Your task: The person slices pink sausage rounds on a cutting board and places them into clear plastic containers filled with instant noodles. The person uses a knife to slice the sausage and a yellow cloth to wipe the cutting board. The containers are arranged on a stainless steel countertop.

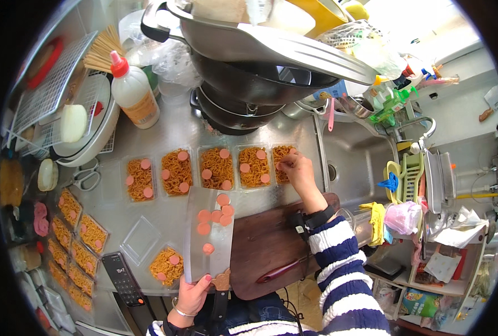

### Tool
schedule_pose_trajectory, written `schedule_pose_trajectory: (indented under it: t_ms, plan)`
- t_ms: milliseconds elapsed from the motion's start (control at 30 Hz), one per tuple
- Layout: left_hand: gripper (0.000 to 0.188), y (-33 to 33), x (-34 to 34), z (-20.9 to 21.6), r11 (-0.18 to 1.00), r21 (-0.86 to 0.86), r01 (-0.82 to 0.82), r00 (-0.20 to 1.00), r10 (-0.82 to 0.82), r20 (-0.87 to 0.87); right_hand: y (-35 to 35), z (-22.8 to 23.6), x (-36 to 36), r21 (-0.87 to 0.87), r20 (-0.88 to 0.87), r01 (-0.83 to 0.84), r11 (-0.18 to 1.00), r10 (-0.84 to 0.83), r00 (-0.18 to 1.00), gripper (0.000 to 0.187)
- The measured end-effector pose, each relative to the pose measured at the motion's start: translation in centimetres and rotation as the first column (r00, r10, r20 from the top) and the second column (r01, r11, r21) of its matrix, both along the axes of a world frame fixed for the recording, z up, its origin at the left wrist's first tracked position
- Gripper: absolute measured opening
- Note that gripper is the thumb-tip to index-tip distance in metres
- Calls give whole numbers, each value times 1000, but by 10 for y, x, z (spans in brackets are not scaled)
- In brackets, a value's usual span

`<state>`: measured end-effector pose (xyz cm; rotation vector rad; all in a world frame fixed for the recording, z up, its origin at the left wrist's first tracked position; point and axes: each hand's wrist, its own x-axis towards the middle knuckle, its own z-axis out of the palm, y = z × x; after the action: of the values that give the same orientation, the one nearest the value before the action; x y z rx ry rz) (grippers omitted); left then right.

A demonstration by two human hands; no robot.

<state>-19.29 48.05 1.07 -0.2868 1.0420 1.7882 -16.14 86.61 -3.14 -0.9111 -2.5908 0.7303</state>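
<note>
My left hand point(188, 299) grips a cleaver point(224, 215) at the lower end of its blade, thumb on top, beside the dark handle. Several round pink sausage slices point(208, 248) lie on the flat blade. Over the rightmost tray of noodles point(281, 175), my right hand point(298, 171) is closed in a pinch, with a sausage slice partly visible at its fingertips. To the left of that tray, more clear trays of orange noodles point(215, 166) stand in a row, topped with slices. Another noodle portion point(167, 266) with slices sits near the front edge, left of the cleaver.
A brown cutting board point(260, 246) carries a knife with a dark red handle point(279, 271). Filled packs point(83, 257) cluster at left near a black remote point(123, 278), scissors point(86, 178) and a clear lid point(140, 239). Stacked pans point(243, 84) stand behind; a sink point(355, 162) is at right.
</note>
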Motion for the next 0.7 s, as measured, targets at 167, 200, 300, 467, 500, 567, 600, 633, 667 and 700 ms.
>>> schedule_pose_trajectory:
  t_ms: [167, 200, 300, 467, 500, 567, 600, 633, 667, 700]
  plan:
    - [30, -10, -2, -2, 999, 37, -39, 998, 36, 60, -9, 18, 3, 53, -96, 49, 997, -44, 994, 20]
    - [31, -13, -3, -3, 998, 43, -50, 997, 47, 68, -11, 26, 5, 26, -116, 72, 997, -69, 991, 22]
    - [34, -20, -9, -4, 992, 91, -86, 993, 78, 85, -25, 57, 10, -18, -213, 79, 997, -81, 974, 27]
    - [41, -39, -15, 9, 979, 164, -123, 991, 112, 76, -94, 108, 12, -103, -207, 5, 995, -26, 978, 26]
    - [44, -42, -17, 12, 978, 175, -113, 993, 104, 59, -114, 113, 9, -109, -231, -72, 991, 46, 972, 25]
    - [49, -46, -19, 17, 988, 148, -46, 999, 46, 5, -154, 121, 6, -196, -228, -159, 968, 112, 967, 24]
    - [49, -49, -19, 20, 981, 192, -32, 999, 38, -29, -171, 123, 0, -207, -254, -239, 949, 184, 950, 28]
    - [49, -52, -17, 23, 978, 205, -22, 998, 32, -46, -186, 124, -6, -99, -287, -360, 928, 320, 903, 30]
    - [49, -55, -15, 25, 973, 228, -19, 998, 33, -57, -200, 124, -12, -56, -294, -417, 907, 384, 875, 35]
    - [48, -58, -13, 27, 976, 216, -5, 998, 20, -67, -213, 123, -20, -107, -305, -456, 883, 408, 861, 41]
